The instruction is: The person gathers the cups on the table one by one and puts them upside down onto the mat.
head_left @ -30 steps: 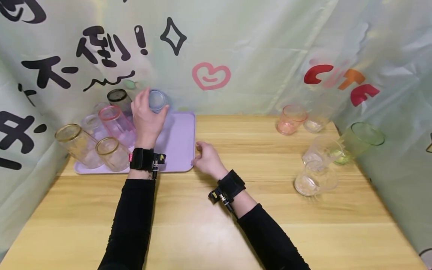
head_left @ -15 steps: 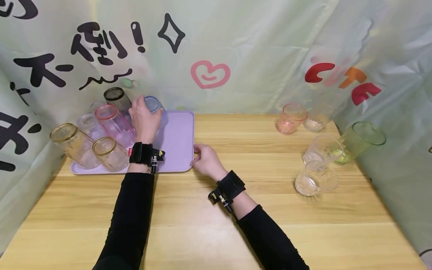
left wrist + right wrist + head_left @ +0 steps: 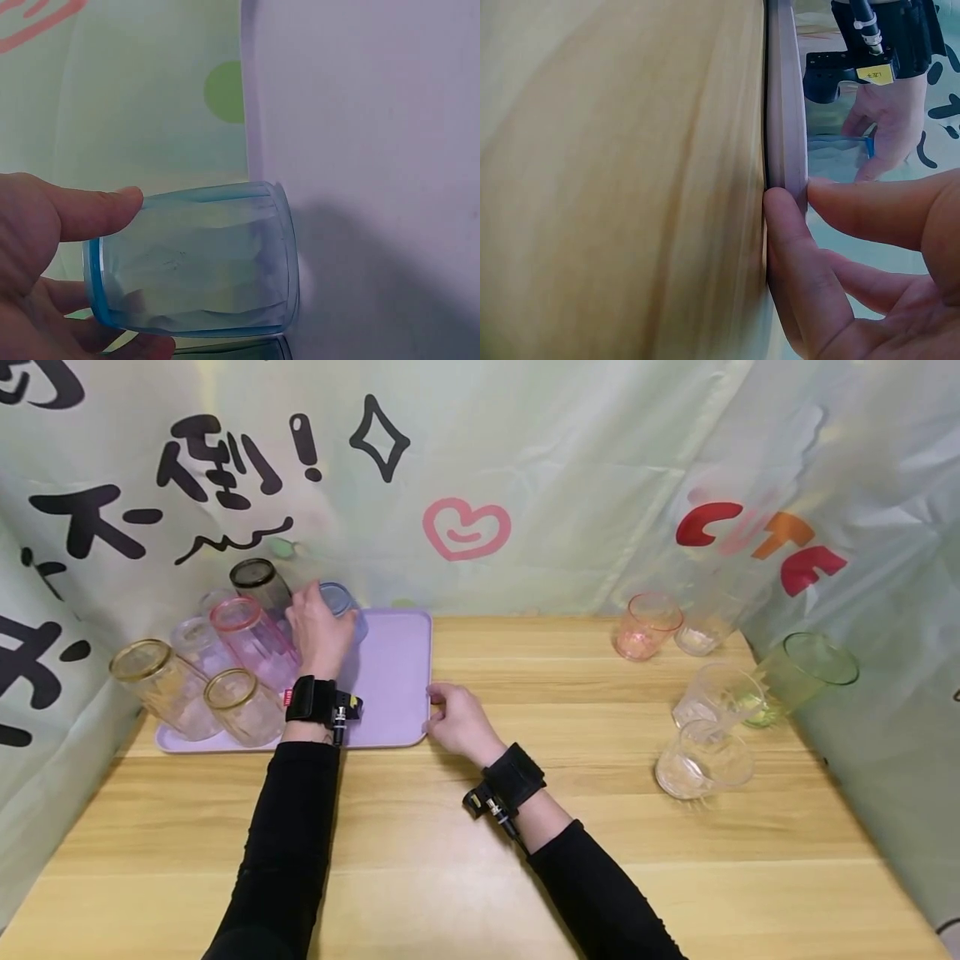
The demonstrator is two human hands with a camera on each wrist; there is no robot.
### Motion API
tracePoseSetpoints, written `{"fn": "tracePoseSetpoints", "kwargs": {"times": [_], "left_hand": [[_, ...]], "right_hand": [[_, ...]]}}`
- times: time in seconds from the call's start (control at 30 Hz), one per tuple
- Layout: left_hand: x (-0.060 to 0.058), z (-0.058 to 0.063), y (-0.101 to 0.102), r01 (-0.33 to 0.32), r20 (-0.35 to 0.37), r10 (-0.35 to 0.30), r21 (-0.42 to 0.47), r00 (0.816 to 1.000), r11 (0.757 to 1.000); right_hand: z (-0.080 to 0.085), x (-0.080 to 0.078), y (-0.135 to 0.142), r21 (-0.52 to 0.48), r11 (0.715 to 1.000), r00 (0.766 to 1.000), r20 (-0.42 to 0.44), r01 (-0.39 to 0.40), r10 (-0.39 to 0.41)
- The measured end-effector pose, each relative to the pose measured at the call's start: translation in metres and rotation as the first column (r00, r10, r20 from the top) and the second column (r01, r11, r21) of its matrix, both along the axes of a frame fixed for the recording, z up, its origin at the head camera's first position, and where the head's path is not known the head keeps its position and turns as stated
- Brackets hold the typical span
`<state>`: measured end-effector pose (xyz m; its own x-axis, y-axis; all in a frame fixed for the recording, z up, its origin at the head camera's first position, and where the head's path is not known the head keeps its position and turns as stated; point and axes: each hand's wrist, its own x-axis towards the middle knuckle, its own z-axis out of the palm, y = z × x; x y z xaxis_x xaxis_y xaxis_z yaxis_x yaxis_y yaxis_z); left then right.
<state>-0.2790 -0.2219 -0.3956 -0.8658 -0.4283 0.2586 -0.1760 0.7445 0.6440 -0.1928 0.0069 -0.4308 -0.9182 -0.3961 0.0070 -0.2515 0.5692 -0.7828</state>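
The blue glass point(image 3: 195, 259) is between the thumb and the fingers of your left hand point(image 3: 321, 631), which grips it close to its upper end, the one with the blue ring. The thumb lies at one side of the glass, and the other fingers come round the opposite side. The lower end is at the back part of the lilac tray point(image 3: 393, 681); whether it touches the surface, I cannot tell. Your right hand point(image 3: 461, 718) pinches the right edge of this tray near its front corner.

In the head view, your left hand covers a good part of the blue glass. The left wrist view shows nearly its whole side, and also the edge of a second glass point(image 3: 232, 349) near it. The right wrist view shows your thumb and fingers on opposite faces of the tray's rim. Only the head view shows the pink glass point(image 3: 258, 639) and the short gold-rimmed glass point(image 3: 243, 710), both on the tray, to the left of your left hand.

Your left forearm reaches almost straight forward, with the wrist above the tray. Your right forearm comes slantwise, forward and to the left, over the table point(image 3: 420, 843).
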Motion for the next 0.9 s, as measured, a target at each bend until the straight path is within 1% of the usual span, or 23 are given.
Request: {"fn": "tracePoseSetpoints", "kwargs": {"times": [0.13, 0.27, 0.4, 0.57, 0.7, 0.77, 0.9], "left_hand": [[0.0, -0.003, -0.005, -0.008, 0.006, 0.008, 0.006, 1.0, 1.0], [0.001, -0.005, -0.009, -0.015, 0.011, 0.015, 0.004, 1.0, 1.0], [0.002, -0.007, -0.011, -0.023, 0.0, 0.023, 0.007, 1.0, 1.0], [0.001, -0.007, -0.01, -0.017, -0.017, 0.017, 0.002, 1.0, 1.0], [0.0, -0.006, -0.007, -0.005, -0.014, 0.005, -0.015, 1.0, 1.0], [0.0, -0.004, -0.005, -0.002, -0.021, 0.002, -0.028, 1.0, 1.0], [-0.001, 0.003, 0.004, 0.008, -0.069, -0.011, -0.039, 0.998, 0.999]], "right_hand": [[-0.002, 0.003, -0.001, -0.004, 1.0, 1.0, -0.005, -0.009, 0.009], [-0.003, 0.006, -0.003, -0.028, 0.999, 0.999, 0.026, -0.021, 0.022], [-0.003, 0.008, -0.004, -0.06, 0.998, 0.997, 0.067, -0.024, 0.028], [-0.002, 0.008, -0.002, -0.033, 0.999, 0.999, 0.046, -0.018, 0.019], [-0.001, 0.007, -0.001, 0.006, 1.0, 1.0, 0.025, -0.019, 0.019], [0.001, 0.006, 0.0, 0.015, 1.0, 1.0, 0.012, -0.017, 0.017], [0.006, 0.0, 0.005, -0.002, 1.0, 1.0, -0.004, -0.002, 0.002]]}}
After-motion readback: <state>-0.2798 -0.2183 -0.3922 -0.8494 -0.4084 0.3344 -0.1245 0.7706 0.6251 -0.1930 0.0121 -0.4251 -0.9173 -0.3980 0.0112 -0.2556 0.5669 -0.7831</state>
